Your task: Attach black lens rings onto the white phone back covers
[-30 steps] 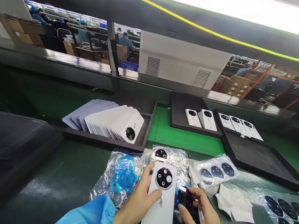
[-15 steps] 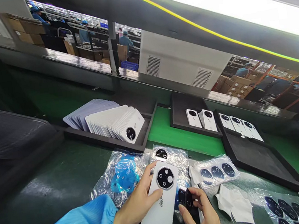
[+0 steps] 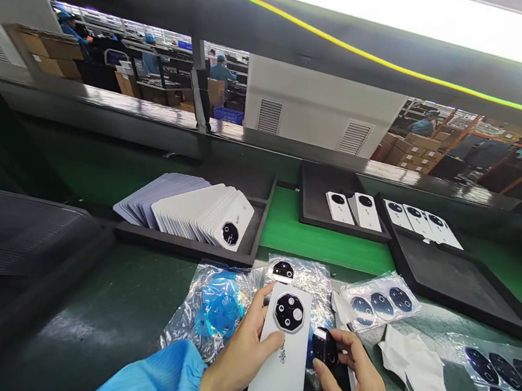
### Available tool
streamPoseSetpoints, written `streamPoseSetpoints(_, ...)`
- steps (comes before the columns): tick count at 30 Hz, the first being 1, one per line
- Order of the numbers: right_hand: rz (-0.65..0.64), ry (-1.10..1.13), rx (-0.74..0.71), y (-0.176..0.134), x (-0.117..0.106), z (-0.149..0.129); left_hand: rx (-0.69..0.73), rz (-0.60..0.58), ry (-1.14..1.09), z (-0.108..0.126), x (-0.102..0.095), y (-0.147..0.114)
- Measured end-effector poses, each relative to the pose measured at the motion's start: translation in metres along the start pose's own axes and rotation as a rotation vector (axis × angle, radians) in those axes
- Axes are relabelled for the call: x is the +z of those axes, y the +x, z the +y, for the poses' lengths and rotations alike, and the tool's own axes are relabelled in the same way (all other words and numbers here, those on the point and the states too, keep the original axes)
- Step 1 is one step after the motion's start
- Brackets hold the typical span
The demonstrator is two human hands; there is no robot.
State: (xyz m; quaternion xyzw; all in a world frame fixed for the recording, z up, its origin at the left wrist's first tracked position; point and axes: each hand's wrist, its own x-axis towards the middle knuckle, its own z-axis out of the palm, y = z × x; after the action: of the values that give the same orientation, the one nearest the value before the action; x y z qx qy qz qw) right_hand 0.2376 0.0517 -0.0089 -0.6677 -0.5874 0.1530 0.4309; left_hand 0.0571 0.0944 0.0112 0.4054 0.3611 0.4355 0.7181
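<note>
My left hand point(image 3: 245, 356) is closed on a white phone back cover point(image 3: 279, 374), thumb on its face and fingers along the far edge. This cover bears a black octagonal camera panel point(image 3: 289, 312) with round openings. Just to its right, my right hand point(image 3: 354, 373) pinches a glossy black camera lens cover point(image 3: 324, 347) between thumb and fingers, apart from the panel. Behind the cover lie clear plastic film point(image 3: 313, 272) and another black lens cover point(image 3: 282, 271). Crumpled blue film pieces point(image 3: 221, 308) rest on plastic left of my left hand.
A black tray point(image 3: 186, 251) at the back left holds a fanned stack of white covers point(image 3: 205, 213). More trays point(image 3: 336, 175) with covers stand back right. Lens covers in clear film point(image 3: 382, 305) and a white cloth point(image 3: 413, 362) lie on the right.
The black lens cover in my right hand has turned so that more of its glossy face shows. My left hand and the phone back cover have hardly moved.
</note>
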Motion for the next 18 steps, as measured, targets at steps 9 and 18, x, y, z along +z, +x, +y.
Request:
streamPoseSetpoints(9, -0.018, -0.018, 0.004, 0.0009, -0.0007, -0.0037, -0.029, 0.01, 0.022, 0.0019, 0.0006, -0.0017)
streamPoseSetpoints(18, -0.006, -0.01, -0.014, 0.0007, 0.0006, -0.0031, -0.009, -0.001, -0.002, -0.0007, -0.0013, -0.0007)
